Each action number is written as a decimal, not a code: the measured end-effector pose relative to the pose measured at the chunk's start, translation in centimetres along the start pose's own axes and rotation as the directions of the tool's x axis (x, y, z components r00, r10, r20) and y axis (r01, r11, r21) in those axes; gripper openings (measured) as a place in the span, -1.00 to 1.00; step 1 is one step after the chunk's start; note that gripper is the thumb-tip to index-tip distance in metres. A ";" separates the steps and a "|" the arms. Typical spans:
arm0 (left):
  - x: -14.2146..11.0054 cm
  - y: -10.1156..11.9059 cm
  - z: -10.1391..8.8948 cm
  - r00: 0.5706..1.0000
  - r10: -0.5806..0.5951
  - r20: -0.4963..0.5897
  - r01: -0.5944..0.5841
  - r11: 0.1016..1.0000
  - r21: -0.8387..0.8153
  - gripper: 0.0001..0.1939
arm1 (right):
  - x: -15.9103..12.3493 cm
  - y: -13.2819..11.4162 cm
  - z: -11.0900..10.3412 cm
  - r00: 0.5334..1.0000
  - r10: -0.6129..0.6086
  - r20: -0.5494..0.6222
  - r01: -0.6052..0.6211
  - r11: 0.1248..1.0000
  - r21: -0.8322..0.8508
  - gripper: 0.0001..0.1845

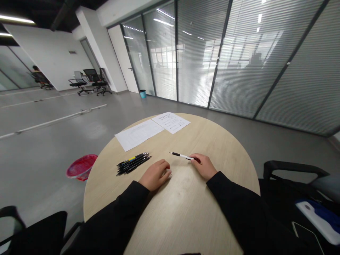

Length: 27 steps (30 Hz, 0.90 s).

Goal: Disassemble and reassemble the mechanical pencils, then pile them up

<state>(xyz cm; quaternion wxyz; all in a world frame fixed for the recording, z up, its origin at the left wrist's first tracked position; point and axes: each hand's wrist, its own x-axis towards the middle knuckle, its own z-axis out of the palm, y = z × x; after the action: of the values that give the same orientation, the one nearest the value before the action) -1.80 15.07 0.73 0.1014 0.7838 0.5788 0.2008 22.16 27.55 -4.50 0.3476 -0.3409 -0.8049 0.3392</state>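
On the round wooden table [183, 209], my right hand [204, 166] grips a white-and-black pen [183, 156] near its rear end. The pen's thin tip points left, out over the tabletop. My left hand [156, 175] rests on the wood, fingers loosely bent and the thumb apart from them, with nothing visible in it. Just left of that hand lies a pile of black pens [132, 164], one with a yellow band. Beyond the pile are two white paper sheets, one plain-looking [139, 134] and one printed [171, 122], their edges meeting.
A red-lined bin [82, 167] stands on the floor left of the table. Black chairs flank me, the right one with an armrest [294, 168] and a phone-like white object [318, 219] on it. Glass partitions [196, 60] and a blue bin [142, 93] are behind.
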 end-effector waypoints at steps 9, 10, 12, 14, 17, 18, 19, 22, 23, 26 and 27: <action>-0.4 0.0 0.5 0.992 0.043 0.120 -0.058 0.990 0.128 -0.91 | 0.0 0.0 0.1 1.000 0.027 -0.004 -0.027 0.999 0.026 -0.77; -0.4 0.0 0.5 0.991 0.051 0.122 -0.068 0.988 0.139 -0.90 | 0.0 -0.1 0.1 1.000 0.026 -0.005 -0.026 0.999 0.028 -0.77; -0.3 0.0 0.6 0.990 0.067 0.122 -0.085 0.984 0.154 -0.82 | 0.0 -0.1 0.1 1.000 0.023 -0.009 -0.022 0.999 0.031 -0.77; -0.3 -0.1 0.7 0.991 0.076 0.109 -0.093 0.984 0.152 -0.76 | 0.0 0.0 0.1 1.000 0.019 -0.009 -0.019 0.999 0.029 -0.77; -0.3 -0.3 1.1 0.994 0.074 0.084 -0.087 0.983 0.165 -0.74 | 0.0 0.1 0.1 1.000 0.015 -0.003 -0.015 1.000 0.024 -0.77; -0.3 -0.5 1.2 0.995 0.069 0.076 -0.082 0.980 0.181 -0.74 | 0.1 0.1 0.1 1.000 0.013 -0.001 -0.013 1.000 0.023 -0.76; -0.3 -0.6 1.3 0.996 0.065 0.065 -0.077 0.977 0.199 -0.75 | 0.1 0.1 0.1 1.000 0.011 0.000 -0.011 1.000 0.023 -0.76; -0.4 -1.1 1.7 0.998 0.055 0.040 -0.063 0.968 0.244 -0.77 | 0.1 0.0 0.1 1.000 0.010 0.003 -0.010 1.000 0.026 -0.77; -0.4 -1.2 1.8 0.998 0.051 0.037 -0.059 0.965 0.257 -0.77 | 0.1 0.0 0.1 1.000 0.012 0.001 -0.012 1.000 0.028 -0.77; -0.4 -1.3 2.0 0.998 0.037 0.045 -0.048 0.953 0.300 -0.77 | 0.1 0.0 0.1 1.000 0.017 -0.003 -0.017 0.999 0.033 -0.77; -0.4 -1.3 2.0 0.998 0.034 0.044 -0.045 0.951 0.305 -0.77 | 0.1 0.0 0.1 1.000 0.016 -0.004 -0.016 0.999 0.035 -0.77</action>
<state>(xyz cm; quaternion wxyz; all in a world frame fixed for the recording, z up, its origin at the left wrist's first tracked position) -2.17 15.24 -1.70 -0.0143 0.8052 0.5850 0.0960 22.03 27.56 -4.55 0.3523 -0.3420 -0.7954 0.3553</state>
